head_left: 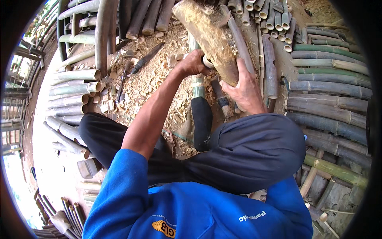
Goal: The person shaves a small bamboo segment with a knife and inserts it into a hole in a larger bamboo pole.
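In the head view, near the upper middle of the frame, the left hand (193, 63) is closed in a fist around a small pale ring-shaped piece (207, 61) pressed against the lower side of a thick, pale, fibrous bamboo section (207, 38), which slants from the top centre down toward the middle. The right hand (244, 88), just right of centre, lies with fingers spread flat against the lower end of that section, steadying it above a floor of wood chips (159, 75). Bamboo poles (330, 95) lie stacked along the right side and at the left, and a dark-handled blade (145, 59) rests among the chips at upper left of centre.
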### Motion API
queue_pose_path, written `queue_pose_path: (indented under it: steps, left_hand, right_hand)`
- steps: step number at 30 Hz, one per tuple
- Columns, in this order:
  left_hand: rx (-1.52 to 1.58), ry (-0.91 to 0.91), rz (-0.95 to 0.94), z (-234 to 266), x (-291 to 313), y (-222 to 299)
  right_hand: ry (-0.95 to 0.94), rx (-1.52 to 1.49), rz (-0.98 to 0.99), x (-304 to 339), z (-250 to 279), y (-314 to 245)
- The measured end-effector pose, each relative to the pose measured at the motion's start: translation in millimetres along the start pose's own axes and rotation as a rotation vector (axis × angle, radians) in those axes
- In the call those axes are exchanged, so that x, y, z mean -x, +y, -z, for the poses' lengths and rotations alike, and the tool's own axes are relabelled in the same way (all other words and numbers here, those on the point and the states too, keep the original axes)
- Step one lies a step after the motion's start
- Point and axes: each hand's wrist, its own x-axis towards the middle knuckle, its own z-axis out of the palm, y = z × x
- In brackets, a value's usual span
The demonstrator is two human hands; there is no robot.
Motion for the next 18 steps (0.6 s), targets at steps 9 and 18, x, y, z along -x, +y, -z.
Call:
queue_pose_path:
  steps: [9,18]
  left_hand:
    - [0.068,-0.038,-0.082,6,-20,-1]
    - [0.078,0.029,-0.016,-8,12,8]
  right_hand:
    - [0.113,-0.097,0.039,-1,0,-5]
    - [0.016,-0.442,0.002,5,10,-33]
